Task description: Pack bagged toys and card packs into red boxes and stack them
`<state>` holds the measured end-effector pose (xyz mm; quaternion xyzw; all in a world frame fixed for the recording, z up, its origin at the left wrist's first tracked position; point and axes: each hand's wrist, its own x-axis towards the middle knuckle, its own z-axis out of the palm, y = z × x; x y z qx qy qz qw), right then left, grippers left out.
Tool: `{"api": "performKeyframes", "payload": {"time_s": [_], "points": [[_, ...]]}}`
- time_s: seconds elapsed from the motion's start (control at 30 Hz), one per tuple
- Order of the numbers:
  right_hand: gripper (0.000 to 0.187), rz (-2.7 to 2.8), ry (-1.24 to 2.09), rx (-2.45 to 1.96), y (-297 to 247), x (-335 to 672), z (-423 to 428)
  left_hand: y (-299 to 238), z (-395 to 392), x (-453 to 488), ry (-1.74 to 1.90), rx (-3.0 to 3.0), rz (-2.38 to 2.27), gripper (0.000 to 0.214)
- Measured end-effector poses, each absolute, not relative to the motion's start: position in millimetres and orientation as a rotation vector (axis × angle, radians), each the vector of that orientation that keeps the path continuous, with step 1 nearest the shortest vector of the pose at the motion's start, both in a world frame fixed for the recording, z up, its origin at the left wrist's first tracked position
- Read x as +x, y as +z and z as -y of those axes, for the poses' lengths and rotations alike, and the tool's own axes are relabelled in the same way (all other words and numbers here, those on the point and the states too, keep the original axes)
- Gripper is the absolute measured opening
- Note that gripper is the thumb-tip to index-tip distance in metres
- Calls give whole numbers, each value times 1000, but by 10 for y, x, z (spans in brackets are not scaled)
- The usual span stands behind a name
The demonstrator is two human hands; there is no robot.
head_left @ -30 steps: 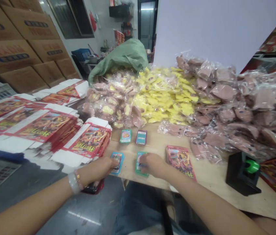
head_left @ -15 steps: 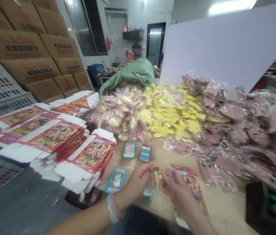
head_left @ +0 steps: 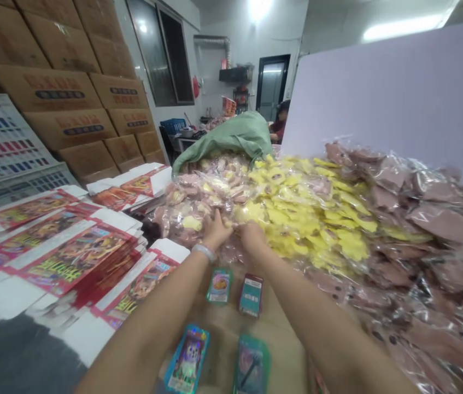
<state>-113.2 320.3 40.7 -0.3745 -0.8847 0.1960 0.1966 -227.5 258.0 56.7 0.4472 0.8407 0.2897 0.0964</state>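
My left hand (head_left: 217, 231) reaches to the near edge of a heap of plastic-wrapped pink and yellow pieces (head_left: 192, 205), thumb and forefinger spread apart against the wrapping. Close beside it, my right hand (head_left: 251, 234) is curled in the same heap, next to the yellow wrapped pieces (head_left: 309, 213). Its fingertips are hidden, so what they grip does not show. Between my forearms lie a green-edged card stack (head_left: 220, 285), a teal and maroon card stack (head_left: 251, 295), a blue-edged shiny card stack (head_left: 188, 358) and a blurred green-edged stack (head_left: 251, 364).
Flattened red and white printed boxes (head_left: 79, 251) are piled at the left. More wrapped pink pieces (head_left: 440, 273) cover the right side. A green sack (head_left: 231, 137) lies behind the heap, and cartons (head_left: 67, 128) are stacked along the left wall. A person (head_left: 282, 117) is far back.
Both hands have moved forward from the near table to the wrapped heap. The cards they held are no longer in view in them. The camera view has shifted, and the near card stacks appear lower.
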Motion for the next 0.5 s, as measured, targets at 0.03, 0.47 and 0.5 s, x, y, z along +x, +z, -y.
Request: {"api": "performKeyframes", "payload": {"time_s": [0.03,0.47,0.5], "points": [[27,2466,556,-1100,389,-1117,-3263,514,-2661,-2258,829,1319,-2549,79],[25,1781,802,-1154,583,-199,-3386,856,-2753,-2566,406,1574,-2717,22],[27,1711,856,-1146,615,-77,-3355,893,-2759,-2602,350,1568,-2698,25]]}}
